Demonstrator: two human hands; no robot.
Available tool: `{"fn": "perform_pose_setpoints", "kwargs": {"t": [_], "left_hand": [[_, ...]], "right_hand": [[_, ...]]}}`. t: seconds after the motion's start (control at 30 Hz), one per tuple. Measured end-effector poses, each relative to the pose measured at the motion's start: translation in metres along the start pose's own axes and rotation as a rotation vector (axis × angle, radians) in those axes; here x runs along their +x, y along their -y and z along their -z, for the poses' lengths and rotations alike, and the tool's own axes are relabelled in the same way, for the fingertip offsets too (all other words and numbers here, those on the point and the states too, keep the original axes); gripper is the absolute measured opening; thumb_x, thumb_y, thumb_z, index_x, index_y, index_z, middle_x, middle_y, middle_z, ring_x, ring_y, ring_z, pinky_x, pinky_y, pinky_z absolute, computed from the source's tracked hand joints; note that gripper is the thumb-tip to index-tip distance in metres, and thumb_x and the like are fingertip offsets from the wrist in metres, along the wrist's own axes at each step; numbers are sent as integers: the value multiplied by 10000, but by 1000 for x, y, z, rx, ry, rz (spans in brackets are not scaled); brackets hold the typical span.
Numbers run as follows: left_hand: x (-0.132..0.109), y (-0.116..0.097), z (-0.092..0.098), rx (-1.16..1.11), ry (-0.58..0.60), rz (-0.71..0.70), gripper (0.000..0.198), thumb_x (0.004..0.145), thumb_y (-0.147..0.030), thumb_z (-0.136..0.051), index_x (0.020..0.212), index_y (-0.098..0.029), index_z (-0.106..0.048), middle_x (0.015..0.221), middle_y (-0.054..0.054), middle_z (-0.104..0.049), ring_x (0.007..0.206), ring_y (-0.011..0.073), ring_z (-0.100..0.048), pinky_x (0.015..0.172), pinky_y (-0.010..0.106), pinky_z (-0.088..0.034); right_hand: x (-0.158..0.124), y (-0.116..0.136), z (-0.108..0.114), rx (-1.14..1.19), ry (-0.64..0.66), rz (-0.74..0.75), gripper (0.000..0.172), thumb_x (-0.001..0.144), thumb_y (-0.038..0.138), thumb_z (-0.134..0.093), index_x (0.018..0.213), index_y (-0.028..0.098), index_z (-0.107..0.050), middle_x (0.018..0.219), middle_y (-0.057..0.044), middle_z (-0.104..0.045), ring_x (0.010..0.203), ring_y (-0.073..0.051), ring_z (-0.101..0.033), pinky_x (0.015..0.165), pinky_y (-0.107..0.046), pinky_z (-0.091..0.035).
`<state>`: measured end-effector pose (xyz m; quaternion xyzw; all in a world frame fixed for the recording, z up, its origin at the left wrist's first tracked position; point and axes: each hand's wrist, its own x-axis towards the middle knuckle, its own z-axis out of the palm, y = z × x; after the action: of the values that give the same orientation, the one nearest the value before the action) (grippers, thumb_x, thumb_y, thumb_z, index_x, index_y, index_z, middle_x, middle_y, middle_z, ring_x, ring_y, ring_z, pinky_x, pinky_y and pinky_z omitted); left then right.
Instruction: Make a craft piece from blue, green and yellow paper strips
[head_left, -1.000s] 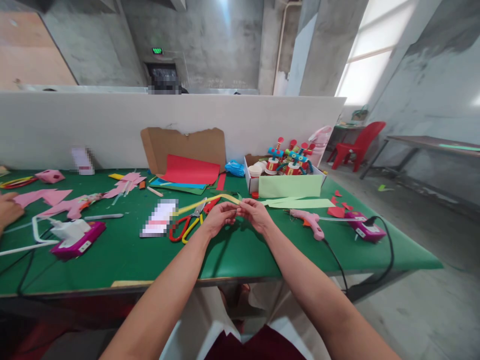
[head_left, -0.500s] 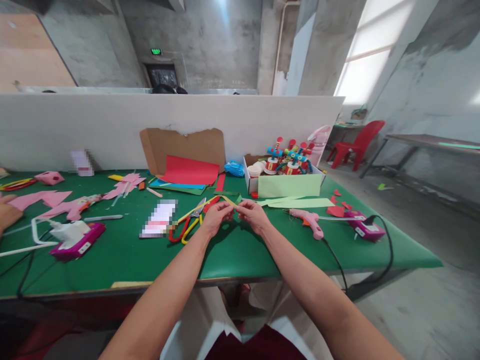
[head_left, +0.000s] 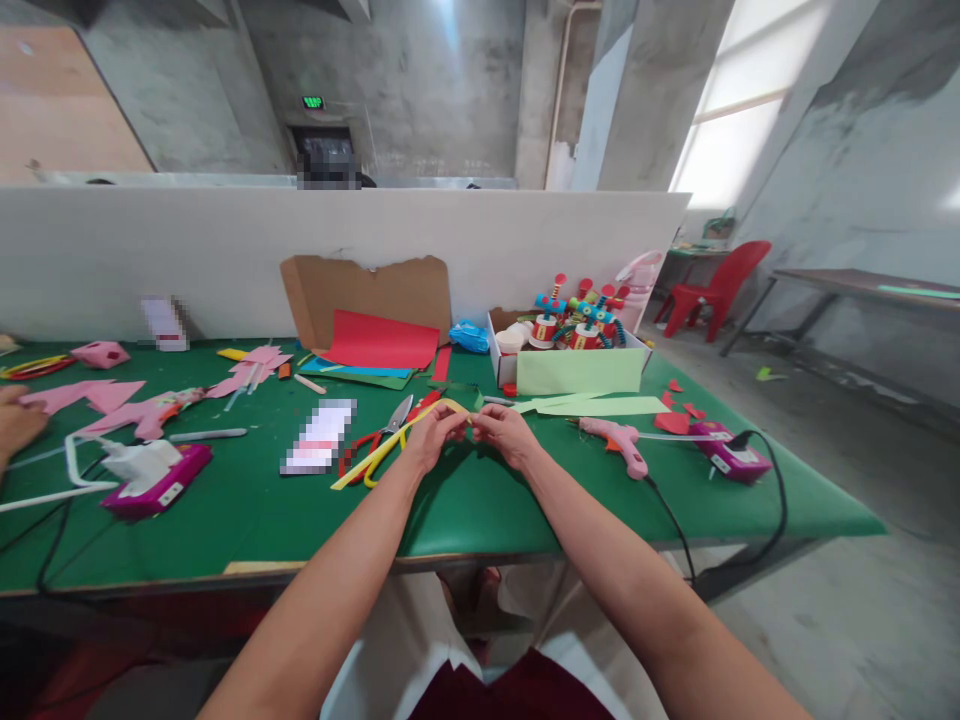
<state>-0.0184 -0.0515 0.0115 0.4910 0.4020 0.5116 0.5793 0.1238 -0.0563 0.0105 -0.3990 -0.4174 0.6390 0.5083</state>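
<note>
Both my hands meet over the middle of the green table [head_left: 480, 505]. My left hand [head_left: 433, 437] pinches a long yellow paper strip [head_left: 375, 455] whose free end slants down to the left across the table. My right hand [head_left: 504, 434] pinches the same strip's end, fingertips almost touching those of the left, with a bit of green paper showing between them. Red-and-yellow scissors [head_left: 379, 440] lie on the table just left of my left hand, under the strip.
A pink glue gun [head_left: 619, 443] and a magenta power strip [head_left: 731, 458] lie to the right. A white box of coloured craft figures [head_left: 574, 345] stands behind, beside cardboard and red paper [head_left: 379, 340]. Pink paper cut-outs [head_left: 112, 400], another glue gun [head_left: 142, 465] and another person's hand [head_left: 15, 420] are at left.
My hands have moved slightly down and toward me. The yellow strip, first arched upward to the left, now slopes down with its free end resting lower left on the table.
</note>
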Motion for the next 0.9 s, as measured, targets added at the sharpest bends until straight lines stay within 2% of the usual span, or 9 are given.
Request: {"fn": "perform_pose_setpoints", "kwargs": {"t": [0.17, 0.37, 0.5, 0.63, 0.8, 0.9], "left_hand": [[0, 0, -1, -31, -41, 23, 320, 535, -363, -770, 657, -153, -561, 579, -23, -591, 497, 94, -523, 499, 225, -415], [-2, -1, -2, -3, 19, 46, 376, 559, -427, -776, 670, -149, -549, 579, -25, -579, 494, 82, -515, 496, 215, -417], [-2, -1, -2, -24, 26, 53, 400, 525, -429, -797, 651, -145, -547, 571, -16, -583, 498, 80, -515, 508, 211, -416], [-1, -1, 0, -3, 33, 20, 375, 502, -400, -807, 635, -147, -565, 554, -27, -567, 497, 80, -507, 507, 210, -413], [1, 2, 1, 19, 33, -31, 343, 504, -388, -789, 604, -149, -563, 532, -34, -553, 480, 80, -484, 487, 214, -396], [2, 3, 2, 33, 32, -26, 343, 507, -386, -796, 632, -137, -596, 535, -20, -556, 475, 87, -490, 478, 223, -393]], "right_hand": [[1, -2, -1, -2, -29, 10, 306, 517, 323, -818, 578, 178, -555, 502, 44, -580, 478, -77, -541, 519, -214, -493], [1, -2, -2, 14, -64, 34, 304, 526, 326, -814, 583, 178, -555, 509, 32, -605, 475, -82, -559, 524, -218, -512], [-1, -1, -3, 27, -29, 31, 320, 511, 345, -824, 592, 169, -570, 551, 11, -635, 516, -97, -592, 560, -234, -524], [-2, 3, -3, 82, -38, 15, 326, 510, 379, -820, 630, 168, -602, 571, 41, -611, 468, -66, -540, 507, -211, -485], [-1, 15, 1, 197, -82, 167, 330, 509, 353, -826, 745, 180, -672, 648, 52, -616, 477, -34, -486, 468, -166, -434], [3, 19, 6, 283, -175, 275, 292, 540, 332, -819, 748, 189, -671, 709, 41, -640, 499, -30, -487, 489, -156, -449]]}}
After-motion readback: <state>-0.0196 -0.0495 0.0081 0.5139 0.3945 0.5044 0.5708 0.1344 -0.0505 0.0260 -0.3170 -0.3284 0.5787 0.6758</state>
